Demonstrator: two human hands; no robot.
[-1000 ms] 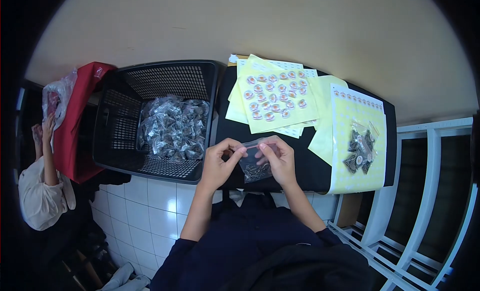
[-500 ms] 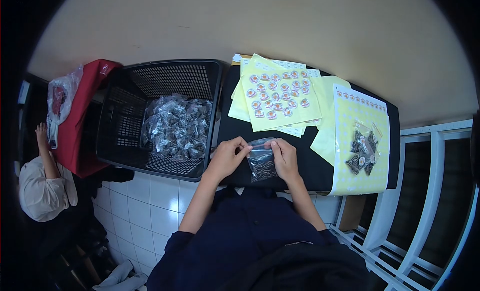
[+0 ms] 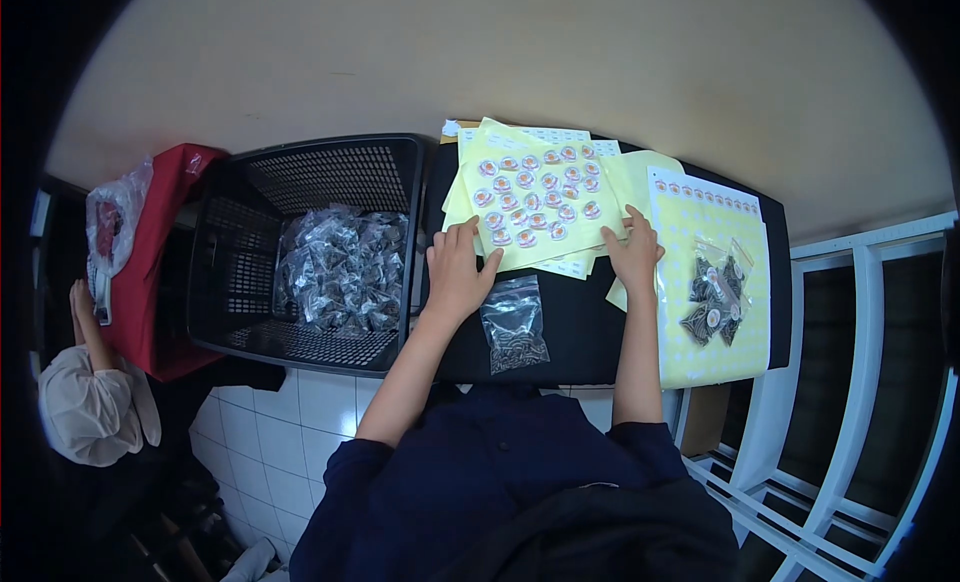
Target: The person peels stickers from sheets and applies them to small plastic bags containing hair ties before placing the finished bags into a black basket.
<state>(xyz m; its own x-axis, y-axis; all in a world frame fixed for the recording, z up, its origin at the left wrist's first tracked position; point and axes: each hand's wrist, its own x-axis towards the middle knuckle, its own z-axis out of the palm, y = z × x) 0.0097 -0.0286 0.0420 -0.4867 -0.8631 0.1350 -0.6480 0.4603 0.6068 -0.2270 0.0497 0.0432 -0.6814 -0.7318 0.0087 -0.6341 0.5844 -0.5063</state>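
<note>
A clear zip bag point(image 3: 515, 324) with dark, thin contents lies flat on the black table, close to my body. Beyond it is a yellow sheet of round stickers point(image 3: 540, 198), on top of other sheets. My left hand point(image 3: 457, 267) is at the sheet's near left corner, fingers apart. At the near right side my right hand point(image 3: 632, 250) has its fingers spread by the edge of the sheets. Neither hand holds anything that I can make out.
On the left stands a black plastic crate point(image 3: 300, 252) with many filled bags point(image 3: 345, 267). Several stickered bags point(image 3: 715, 292) lie on another sticker sheet point(image 3: 665, 352) at the right. Farther left, a person point(image 3: 100, 402) sits by a red-covered table point(image 3: 165, 252).
Both hands have let go of the zip bag, which now lies on the table. They have moved forward and apart to the sides of the sticker sheet.
</note>
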